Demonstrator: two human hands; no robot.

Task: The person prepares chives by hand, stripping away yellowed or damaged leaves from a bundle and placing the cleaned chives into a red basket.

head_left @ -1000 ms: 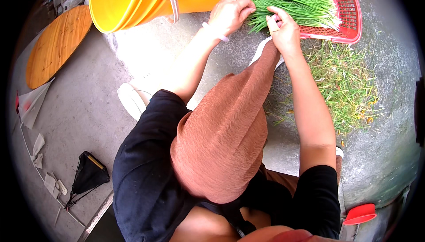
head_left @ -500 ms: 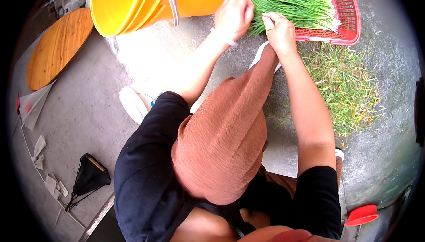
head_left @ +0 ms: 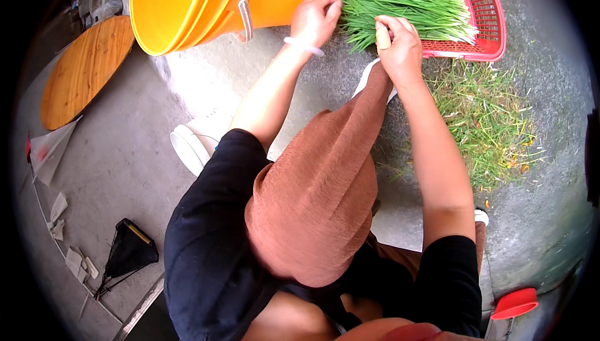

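Lying just beyond the right grip (head_left: pixel 400 49): green stalks (head_left: pixel 409 11).

Both arms reach from the near edge toward the far side, bare below short black sleeves (head_left: pixel 209 210). The left forearm (head_left: pixel 265 100) slants far and rightward, ending in the left hand (head_left: pixel 315 21), whose back shows and whose fingers curl inward, pointing right. A pale band (head_left: pixel 304 45) circles the left wrist. The right forearm (head_left: pixel 437 135) runs far and slightly leftward from a bent elbow. The right hand (head_left: pixel 400 47) is turned toward the left one, its fingers folded and thumb side leftward. The hands stand apart, nearly level; whether either one's fingertips meet is unclear.
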